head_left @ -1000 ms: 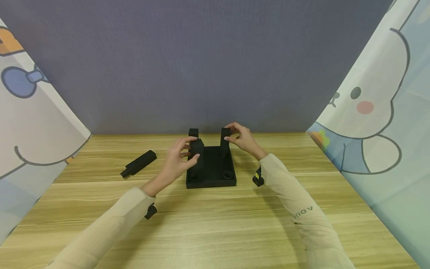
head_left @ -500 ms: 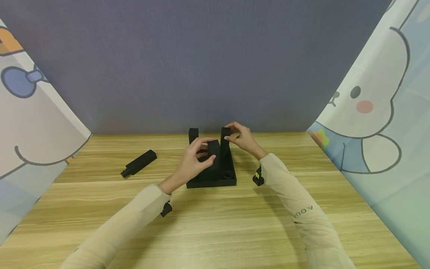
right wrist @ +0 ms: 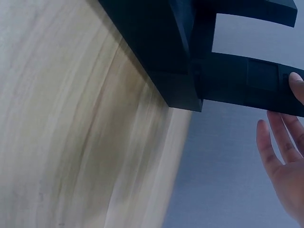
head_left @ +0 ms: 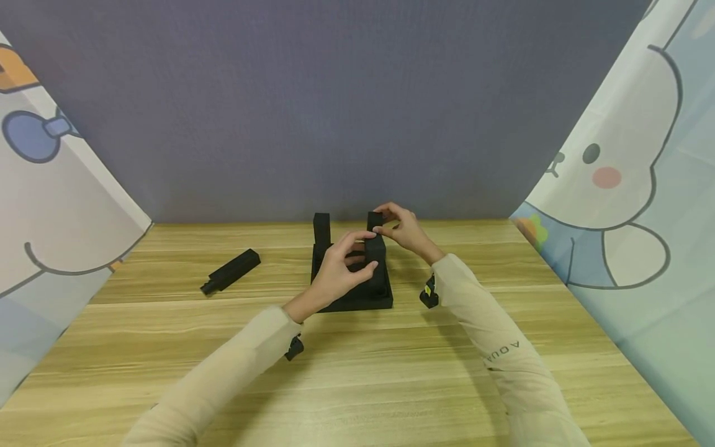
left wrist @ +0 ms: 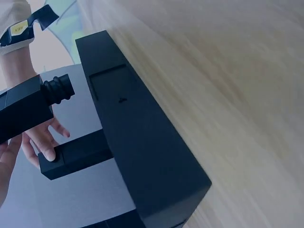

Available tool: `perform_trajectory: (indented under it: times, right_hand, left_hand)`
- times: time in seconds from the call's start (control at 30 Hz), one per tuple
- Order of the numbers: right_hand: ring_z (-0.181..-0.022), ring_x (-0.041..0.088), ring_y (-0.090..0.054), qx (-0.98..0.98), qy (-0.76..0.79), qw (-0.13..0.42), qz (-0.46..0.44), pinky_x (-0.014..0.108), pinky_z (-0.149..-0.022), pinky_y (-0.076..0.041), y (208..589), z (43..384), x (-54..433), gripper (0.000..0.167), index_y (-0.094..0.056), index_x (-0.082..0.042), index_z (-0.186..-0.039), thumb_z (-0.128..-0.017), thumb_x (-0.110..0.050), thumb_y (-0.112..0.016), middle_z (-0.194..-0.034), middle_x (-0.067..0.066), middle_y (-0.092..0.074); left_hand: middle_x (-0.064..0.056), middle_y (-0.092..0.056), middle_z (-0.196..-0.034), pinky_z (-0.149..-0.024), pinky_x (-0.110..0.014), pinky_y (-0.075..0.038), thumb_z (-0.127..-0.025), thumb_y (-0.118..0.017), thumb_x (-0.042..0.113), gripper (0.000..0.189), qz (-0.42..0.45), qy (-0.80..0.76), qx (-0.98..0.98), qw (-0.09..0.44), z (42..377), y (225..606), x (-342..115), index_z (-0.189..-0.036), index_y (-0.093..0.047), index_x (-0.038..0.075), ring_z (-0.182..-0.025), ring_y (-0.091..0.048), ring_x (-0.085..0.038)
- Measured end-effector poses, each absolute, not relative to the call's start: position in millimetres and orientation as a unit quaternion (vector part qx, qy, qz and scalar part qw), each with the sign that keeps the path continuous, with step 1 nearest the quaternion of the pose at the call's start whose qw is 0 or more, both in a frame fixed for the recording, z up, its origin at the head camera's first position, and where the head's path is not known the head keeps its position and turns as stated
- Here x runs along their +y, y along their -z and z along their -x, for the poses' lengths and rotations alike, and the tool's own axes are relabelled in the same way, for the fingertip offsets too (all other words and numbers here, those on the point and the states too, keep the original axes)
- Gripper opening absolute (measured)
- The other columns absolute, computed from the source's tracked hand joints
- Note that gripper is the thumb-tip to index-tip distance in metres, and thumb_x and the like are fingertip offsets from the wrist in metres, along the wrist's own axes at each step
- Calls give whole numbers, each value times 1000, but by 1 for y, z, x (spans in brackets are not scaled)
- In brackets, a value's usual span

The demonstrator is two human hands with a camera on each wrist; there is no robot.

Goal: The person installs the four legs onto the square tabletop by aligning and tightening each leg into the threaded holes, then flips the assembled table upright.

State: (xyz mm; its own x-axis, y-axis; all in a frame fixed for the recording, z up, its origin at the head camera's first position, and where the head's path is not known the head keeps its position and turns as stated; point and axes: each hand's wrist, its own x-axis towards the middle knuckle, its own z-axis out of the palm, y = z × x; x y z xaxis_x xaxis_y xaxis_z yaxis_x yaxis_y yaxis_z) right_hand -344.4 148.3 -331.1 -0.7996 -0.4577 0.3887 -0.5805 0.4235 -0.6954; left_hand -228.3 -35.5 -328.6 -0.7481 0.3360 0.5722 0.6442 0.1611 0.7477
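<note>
A black square leg (head_left: 375,249) is pinched upright between the fingers and thumb of my left hand (head_left: 339,268). In the left wrist view its threaded end (left wrist: 59,89) is bare and apart from the black base (left wrist: 137,128). From the head it hangs over the right front corner of that base, whose hole is hidden behind it. At the back right corner a second leg (head_left: 375,220) stands upright in the base, and my right hand (head_left: 406,231) pinches it near its top. A third leg (head_left: 321,228) stands untouched at the back left corner.
Another black leg (head_left: 232,272) with a narrower end lies on the wooden table (head_left: 357,385), left of the base. A grey panel (head_left: 335,112) rises behind the table. Printed cartoon cloths (head_left: 603,186) hang on both sides.
My left hand has carried its leg rightward across the base, from the left side to above the right front corner. The right hand keeps its place on the back right leg.
</note>
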Motion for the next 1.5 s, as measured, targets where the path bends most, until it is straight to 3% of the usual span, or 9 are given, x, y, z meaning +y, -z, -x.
perform_trajectory:
  times: [0.13,0.27,0.4,0.73,1.03,1.5]
  right_hand:
    - [-97,37,-60,-838,-445,56,-312,47,-75,-51,329,345,150,38,-54,2,-118,-82,-4,-66,-107,24,-60]
    - [-96,32,-61,-837,-443,42,-319,37,-69,-53,336,355,155,38,-55,-4,-118,-83,-8,-67,-105,19,-62]
    - [-96,32,-60,-831,-450,27,-326,34,-69,-54,335,355,157,38,-55,-4,-119,-83,-7,-66,-104,18,-62]
    - [-97,46,-56,-815,-474,22,-334,54,-84,-46,313,333,153,38,-52,10,-118,-81,5,-63,-103,31,-58]
    - [-96,32,-59,-828,-450,27,-334,43,-83,-48,335,355,159,39,-53,-2,-121,-84,-7,-65,-104,19,-60]
    - [-97,31,-59,-829,-456,23,-323,45,-86,-47,334,354,158,39,-54,-4,-121,-84,-10,-66,-105,19,-61]
  left_hand:
    - [-20,-49,-119,-81,-44,-52,-81,-62,-4,45,332,556,-749,140,221,322,-31,-124,-47,-3,-100,-56,-33]
    - [-17,-49,-120,-81,-39,-53,-83,-62,-2,45,331,551,-753,143,225,331,-28,-125,-47,0,-100,-56,-29]
    - [-16,-50,-117,-82,-37,-53,-82,-63,-1,45,328,547,-757,143,225,335,-26,-125,-48,3,-100,-56,-28]
    - [-20,-50,-115,-81,-45,-52,-82,-63,-3,45,330,552,-755,125,223,335,-24,-124,-48,-3,-100,-56,-35]
    - [-20,-49,-119,-82,-45,-52,-82,-63,-2,44,332,539,-766,107,224,336,-25,-123,-48,-3,-99,-56,-33]
    - [-18,-50,-122,-81,-40,-53,-84,-62,1,47,355,502,-786,57,238,333,-28,-128,-46,2,-98,-59,-32]
